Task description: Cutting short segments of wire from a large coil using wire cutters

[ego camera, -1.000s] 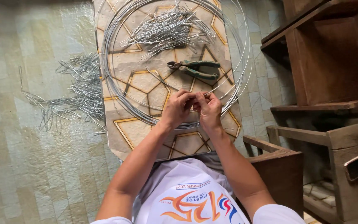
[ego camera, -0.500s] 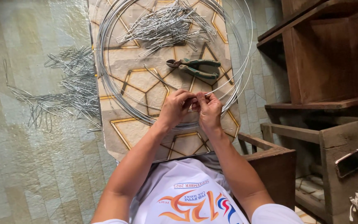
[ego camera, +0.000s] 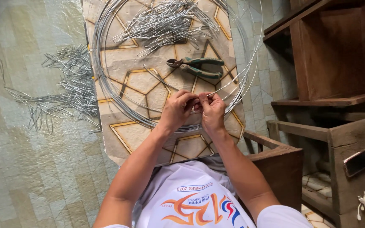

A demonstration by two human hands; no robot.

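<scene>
Left hand [ego camera: 177, 110] and right hand [ego camera: 211, 110] meet fingertip to fingertip over the patterned mat [ego camera: 132, 135], both pinched shut on a thin steel wire [ego camera: 229, 86] that runs up and to the right from the right fingers. Since the earlier views the hands have kept the same place and the same pinch; only the camera has drifted slightly, so the floor pile sits a bit differently in view.

The wire is bare, grey, shiny, and belongs to a large wire coil [ego camera: 100, 80] lying flat on the mat, its loops ringing most of the mat and overhanging its right edge. Inside the ring: green-handled pliers [ego camera: 196, 67], just beyond the hands, and a heap of bent wire pieces [ego camera: 165, 21] at the far end. A second, looser heap of wire pieces [ego camera: 64, 88] lies on the tiled floor [ego camera: 22, 169] to the left.

Wooden shelving [ego camera: 330, 63] crowds the right side; a wooden box [ego camera: 279, 164] stands beside the right forearm. The left floor is the open side.
</scene>
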